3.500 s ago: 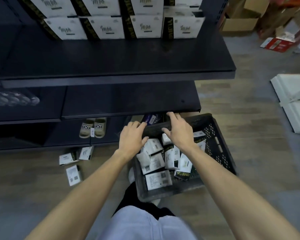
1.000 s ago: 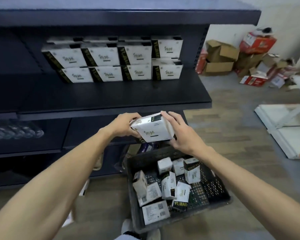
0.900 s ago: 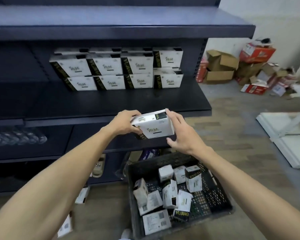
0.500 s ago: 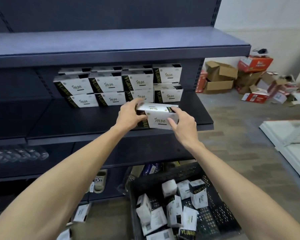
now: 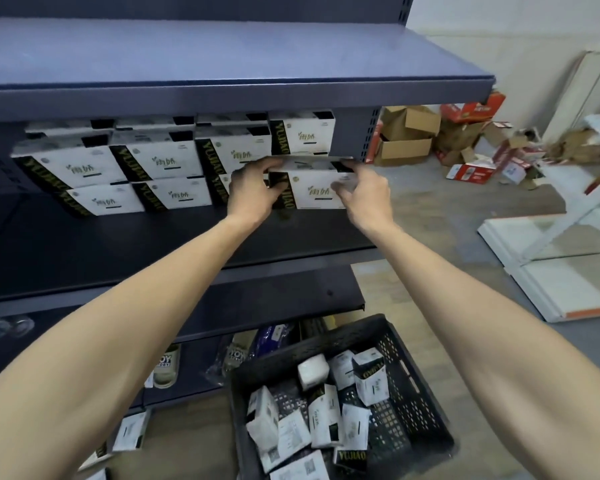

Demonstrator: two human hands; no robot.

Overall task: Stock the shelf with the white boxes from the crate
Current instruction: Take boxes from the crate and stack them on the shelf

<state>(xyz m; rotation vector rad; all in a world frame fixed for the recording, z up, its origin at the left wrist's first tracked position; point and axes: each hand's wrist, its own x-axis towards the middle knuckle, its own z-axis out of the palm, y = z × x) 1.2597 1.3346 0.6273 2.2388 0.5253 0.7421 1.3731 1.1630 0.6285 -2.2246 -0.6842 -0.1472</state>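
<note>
At shelf (image 5: 118, 244) right end | holding white box (image 5: 314, 192) between left hand (image 5: 253, 192) and right hand (image 5: 368, 195), each grip curled round it | crate (image 5: 413, 393) below.

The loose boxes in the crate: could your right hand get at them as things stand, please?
Probably not yet. The right hand and left hand both grip a white box at the shelf, above the crate. Nothing covers its loose boxes, so a freed hand should reach them.
</note>
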